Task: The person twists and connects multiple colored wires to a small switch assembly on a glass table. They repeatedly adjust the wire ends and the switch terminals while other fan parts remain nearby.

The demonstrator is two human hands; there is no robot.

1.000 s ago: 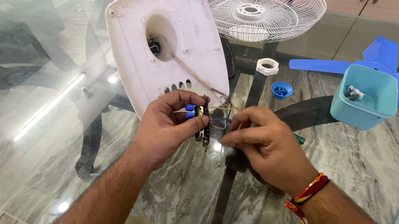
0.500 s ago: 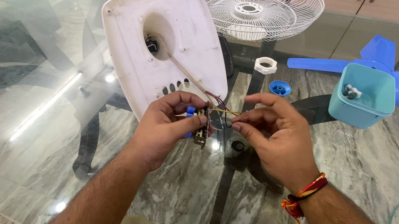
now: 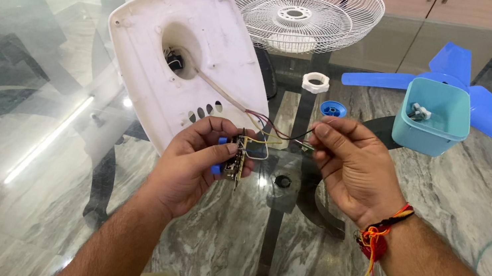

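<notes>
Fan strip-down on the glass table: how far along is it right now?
Looks done: the white wire grille, blue fan blade, white ring nut and blue cap lie loose on the glass table. In hand: the left hand holds the small switch board, while the right hand pinches its thin wires. Left: those wires remain joined to the cable from the white base cover.

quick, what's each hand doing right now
Left hand: closed on the switch block.
Right hand: fingertips pinching the wires that run from the block.
</notes>
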